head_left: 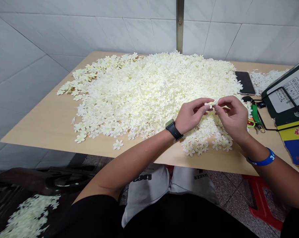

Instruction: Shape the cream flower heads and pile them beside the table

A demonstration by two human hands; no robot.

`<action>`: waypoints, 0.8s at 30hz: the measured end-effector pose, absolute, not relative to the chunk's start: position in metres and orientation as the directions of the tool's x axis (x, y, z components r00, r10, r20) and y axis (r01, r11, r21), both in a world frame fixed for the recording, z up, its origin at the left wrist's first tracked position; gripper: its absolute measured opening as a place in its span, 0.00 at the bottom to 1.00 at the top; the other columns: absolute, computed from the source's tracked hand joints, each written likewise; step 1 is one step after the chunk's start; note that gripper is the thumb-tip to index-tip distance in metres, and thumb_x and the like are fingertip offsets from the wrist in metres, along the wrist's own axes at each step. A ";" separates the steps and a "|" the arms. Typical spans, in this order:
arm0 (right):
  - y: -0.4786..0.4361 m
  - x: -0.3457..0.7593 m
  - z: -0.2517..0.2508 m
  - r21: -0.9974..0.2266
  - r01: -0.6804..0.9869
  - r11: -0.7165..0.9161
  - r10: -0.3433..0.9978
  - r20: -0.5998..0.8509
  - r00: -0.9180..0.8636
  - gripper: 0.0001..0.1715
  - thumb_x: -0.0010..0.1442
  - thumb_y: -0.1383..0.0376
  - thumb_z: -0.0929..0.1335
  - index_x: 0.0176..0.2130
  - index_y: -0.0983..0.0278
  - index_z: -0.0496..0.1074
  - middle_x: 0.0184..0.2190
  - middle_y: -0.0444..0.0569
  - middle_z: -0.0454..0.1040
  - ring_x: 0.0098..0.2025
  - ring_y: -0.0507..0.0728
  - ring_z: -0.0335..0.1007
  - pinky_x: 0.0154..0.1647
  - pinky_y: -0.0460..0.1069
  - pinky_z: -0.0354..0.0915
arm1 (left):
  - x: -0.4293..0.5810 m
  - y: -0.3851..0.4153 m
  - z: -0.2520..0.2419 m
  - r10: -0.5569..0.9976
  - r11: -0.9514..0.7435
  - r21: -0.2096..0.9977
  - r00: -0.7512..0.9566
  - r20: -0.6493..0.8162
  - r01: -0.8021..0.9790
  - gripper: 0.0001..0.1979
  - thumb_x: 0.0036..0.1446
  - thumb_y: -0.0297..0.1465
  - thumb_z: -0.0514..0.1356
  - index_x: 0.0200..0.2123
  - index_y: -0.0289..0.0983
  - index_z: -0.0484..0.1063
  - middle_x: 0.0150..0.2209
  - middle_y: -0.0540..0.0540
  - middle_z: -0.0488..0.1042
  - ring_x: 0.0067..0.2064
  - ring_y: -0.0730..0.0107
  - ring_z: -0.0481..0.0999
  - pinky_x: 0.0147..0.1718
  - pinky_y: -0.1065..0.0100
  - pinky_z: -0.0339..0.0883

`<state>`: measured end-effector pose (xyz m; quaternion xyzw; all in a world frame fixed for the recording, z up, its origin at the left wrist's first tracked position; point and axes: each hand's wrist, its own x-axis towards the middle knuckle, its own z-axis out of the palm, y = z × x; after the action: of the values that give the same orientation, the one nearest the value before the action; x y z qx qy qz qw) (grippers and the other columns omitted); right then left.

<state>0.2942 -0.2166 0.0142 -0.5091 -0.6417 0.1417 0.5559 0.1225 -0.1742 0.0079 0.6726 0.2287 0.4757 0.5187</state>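
A large heap of small cream-white fabric flowers covers the middle of a light wooden table. My left hand, with a black watch on its wrist, and my right hand, with a blue wristband, meet above the heap's near right edge. Both pinch a small stack of the same flower petals between thumb and fingertips. The fingers of both hands are closed on it.
A black phone lies at the far right beside a pile of white scraps. Keys on a green strap and a dark box with papers sit at the right. Flowers fill a container on the floor at the left. A red stool stands under the table.
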 end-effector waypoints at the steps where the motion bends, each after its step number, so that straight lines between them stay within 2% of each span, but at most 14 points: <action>1: -0.217 0.294 0.014 -0.752 0.494 0.437 0.806 0.571 0.155 0.07 0.63 0.58 0.72 0.37 0.58 0.72 0.36 0.48 0.74 0.38 0.56 0.74 0.35 0.52 0.75 | 0.122 -0.175 0.009 0.797 -0.361 0.915 0.448 0.404 -0.183 0.15 0.68 0.40 0.60 0.50 0.38 0.78 0.48 0.41 0.83 0.47 0.64 0.85 0.44 0.67 0.81; 5: -0.218 0.293 0.016 -0.786 0.456 0.418 0.799 0.557 0.228 0.10 0.61 0.58 0.74 0.35 0.58 0.70 0.32 0.46 0.72 0.32 0.54 0.73 0.30 0.51 0.74 | 0.122 -0.175 0.008 0.794 -0.374 0.909 0.443 0.417 -0.186 0.15 0.69 0.40 0.59 0.48 0.38 0.80 0.49 0.41 0.82 0.47 0.65 0.84 0.42 0.67 0.82; 10: -0.221 0.290 0.020 -0.824 0.406 0.396 0.850 0.496 0.179 0.09 0.62 0.58 0.73 0.34 0.58 0.72 0.28 0.44 0.74 0.27 0.53 0.74 0.27 0.50 0.74 | 0.127 -0.173 0.001 0.836 -0.371 0.916 0.374 0.402 -0.154 0.08 0.63 0.33 0.64 0.42 0.38 0.82 0.44 0.45 0.84 0.41 0.69 0.84 0.40 0.67 0.82; 16: -0.222 0.289 0.021 -0.806 0.394 0.442 0.858 0.508 0.075 0.05 0.62 0.60 0.72 0.36 0.58 0.79 0.34 0.46 0.80 0.30 0.54 0.76 0.32 0.52 0.78 | 0.126 -0.172 0.006 0.839 -0.487 0.871 0.241 0.488 -0.068 0.02 0.60 0.29 0.67 0.35 0.40 0.82 0.38 0.48 0.82 0.41 0.71 0.81 0.43 0.65 0.79; 20: -0.222 0.289 0.020 -0.812 0.358 0.461 0.854 0.515 0.068 0.02 0.61 0.62 0.74 0.37 0.58 0.79 0.36 0.46 0.79 0.34 0.54 0.77 0.34 0.52 0.79 | 0.123 -0.171 0.009 0.811 -0.537 0.842 0.239 0.534 -0.056 0.02 0.60 0.29 0.67 0.34 0.40 0.81 0.37 0.48 0.82 0.41 0.71 0.80 0.37 0.69 0.77; 24: -0.221 0.290 0.018 -0.820 0.330 0.467 0.859 0.510 0.051 0.02 0.60 0.62 0.74 0.37 0.58 0.79 0.36 0.46 0.79 0.36 0.55 0.77 0.36 0.53 0.80 | 0.124 -0.170 0.009 0.818 -0.521 0.850 0.238 0.524 -0.082 0.02 0.59 0.27 0.67 0.33 0.38 0.81 0.36 0.49 0.81 0.36 0.74 0.79 0.33 0.71 0.76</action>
<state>0.2904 -0.2206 0.0175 -0.4593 -0.6472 0.2355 0.5610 0.1236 -0.1702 0.0090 0.6738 0.2728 0.5537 0.4062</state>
